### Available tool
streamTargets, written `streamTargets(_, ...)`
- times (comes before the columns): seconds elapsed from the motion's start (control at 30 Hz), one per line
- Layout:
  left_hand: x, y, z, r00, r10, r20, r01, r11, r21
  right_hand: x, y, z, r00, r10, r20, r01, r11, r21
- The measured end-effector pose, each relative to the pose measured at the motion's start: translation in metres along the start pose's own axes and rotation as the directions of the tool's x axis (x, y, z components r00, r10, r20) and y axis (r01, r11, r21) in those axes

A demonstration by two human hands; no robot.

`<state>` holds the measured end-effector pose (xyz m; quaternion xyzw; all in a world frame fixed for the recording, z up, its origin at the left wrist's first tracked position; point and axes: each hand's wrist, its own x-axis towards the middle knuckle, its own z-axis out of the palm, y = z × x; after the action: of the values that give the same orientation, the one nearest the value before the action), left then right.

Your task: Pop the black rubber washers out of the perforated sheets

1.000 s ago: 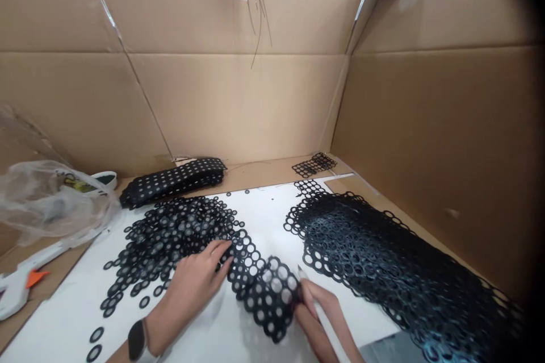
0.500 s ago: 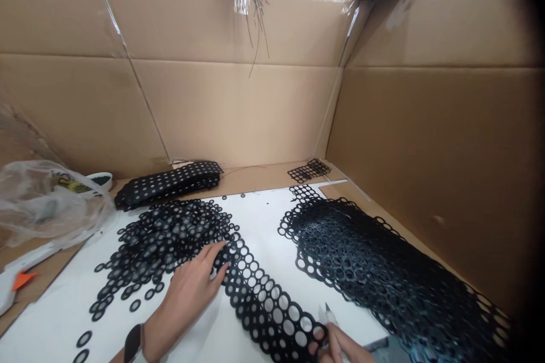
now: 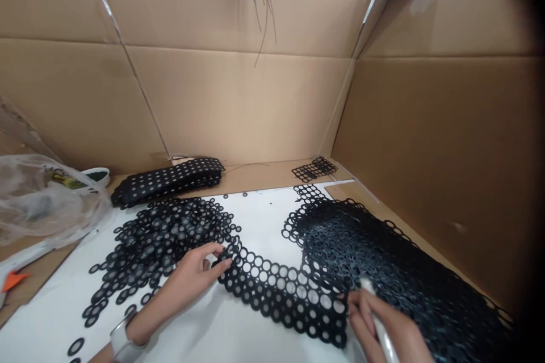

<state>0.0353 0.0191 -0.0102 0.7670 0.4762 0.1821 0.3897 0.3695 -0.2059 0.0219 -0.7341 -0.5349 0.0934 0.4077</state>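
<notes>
A black perforated strip [image 3: 281,301] stretches between my hands above the white board. Its upper rows are open rings, while the lower rows still hold washer-like discs. My left hand [image 3: 202,265] pinches its left end between thumb and fingers. At the other end, my right hand [image 3: 385,323] grips the strip's corner and also holds a white pen-like tool [image 3: 378,326], whose tip is hard to make out. Left of the strip lies a heap of loose black washers [image 3: 170,238]. A large pile of emptied ring-mesh strips [image 3: 383,272] sits to the right.
A stack of black perforated strips [image 3: 170,178] rests at the back left, near a clear plastic bag [image 3: 46,198] and a white bowl [image 3: 97,176]. Small mesh pieces [image 3: 315,169] lie at the back. Cardboard walls [image 3: 234,107] enclose the white board [image 3: 259,221].
My right hand has moved up and right with its end of the strip, swinging the strip from steeply slanted to flatter. My left hand has closed on the left end.
</notes>
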Motion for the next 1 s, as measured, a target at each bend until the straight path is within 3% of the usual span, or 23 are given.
streamTargets(0.1,-0.001,-0.002,-0.001,0.998,-0.017,0.059,0.026,0.988,-0.150,0.036,-0.014,-0.017,0.992,-0.129,0.012,0.129,0.985,-0.117)
streamTargets(0.17,-0.002,-0.003,-0.003,0.997,-0.023,0.078,0.041,0.970,-0.238,0.057,-0.031,-0.010,0.981,-0.185,0.048,0.190,0.976,-0.104)
streamTargets(0.27,-0.004,-0.006,-0.007,0.992,-0.050,0.114,0.083,0.949,-0.304,0.084,-0.057,0.030,0.949,-0.276,0.155,0.266,0.961,0.079)
streamTargets(0.37,-0.006,-0.010,-0.009,0.991,-0.048,0.125,0.088,0.938,-0.334,0.110,-0.072,0.082,0.874,-0.314,0.371,0.256,0.946,0.199)
streamTargets(0.43,-0.007,-0.013,-0.009,0.993,-0.036,0.116,0.076,0.927,-0.367,0.127,-0.076,0.110,0.801,-0.289,0.525,0.119,0.935,0.334)
streamTargets(0.5,-0.008,-0.016,-0.008,0.994,-0.040,0.100,0.076,0.917,-0.392,0.140,-0.076,0.130,0.703,-0.253,0.665,-0.137,0.869,0.475)
streamTargets(0.6,-0.008,-0.016,-0.007,0.996,-0.065,0.062,0.084,0.909,-0.408,0.144,-0.072,0.148,0.612,-0.242,0.753,-0.374,0.750,0.545)
streamTargets(0.73,-0.010,-0.013,-0.003,0.998,-0.062,-0.027,0.047,0.922,-0.384,0.128,-0.071,0.159,0.612,-0.245,0.751,-0.414,0.711,0.569)
streamTargets(0.87,-0.018,-0.014,0.002,0.981,-0.016,-0.195,-0.015,0.988,-0.154,0.115,-0.075,0.159,0.666,-0.275,0.693,-0.336,0.719,0.608)
streamTargets(1.0,-0.025,-0.017,0.005,0.933,0.220,-0.284,-0.207,0.976,0.074,0.113,-0.077,0.154,0.700,-0.292,0.652,-0.239,0.765,0.599)
